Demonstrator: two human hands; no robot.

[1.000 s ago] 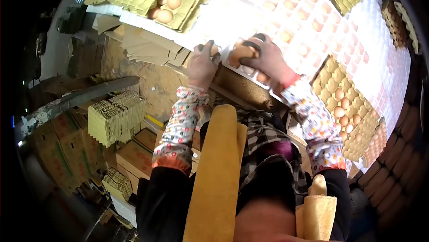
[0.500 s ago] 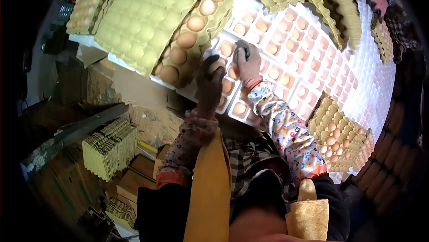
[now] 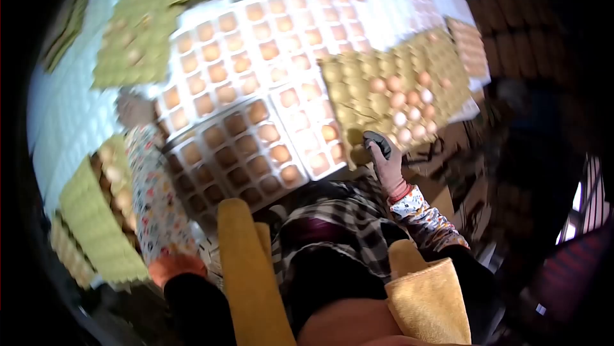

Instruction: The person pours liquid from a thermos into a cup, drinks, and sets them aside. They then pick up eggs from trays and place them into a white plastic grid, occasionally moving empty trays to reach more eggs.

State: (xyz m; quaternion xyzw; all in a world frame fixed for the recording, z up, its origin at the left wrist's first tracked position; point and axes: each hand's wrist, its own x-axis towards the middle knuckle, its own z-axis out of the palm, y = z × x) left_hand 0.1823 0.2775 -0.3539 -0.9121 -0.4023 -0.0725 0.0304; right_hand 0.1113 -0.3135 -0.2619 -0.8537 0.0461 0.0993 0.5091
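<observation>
Egg tray point(image 3: 362, 72) lies at the surface's point(image 3: 71, 114) near-right edge, my right hand point(image 3: 387, 165) curled at its corner, grip unclear, left hand point(image 3: 135, 110) too blurred to tell; I judge this reaching, firm contact needed next.

Trays point(image 3: 263, 123) of eggs point(image 3: 268, 133) lie left of the flat point(image 3: 348, 77) (more eggs on it).
</observation>
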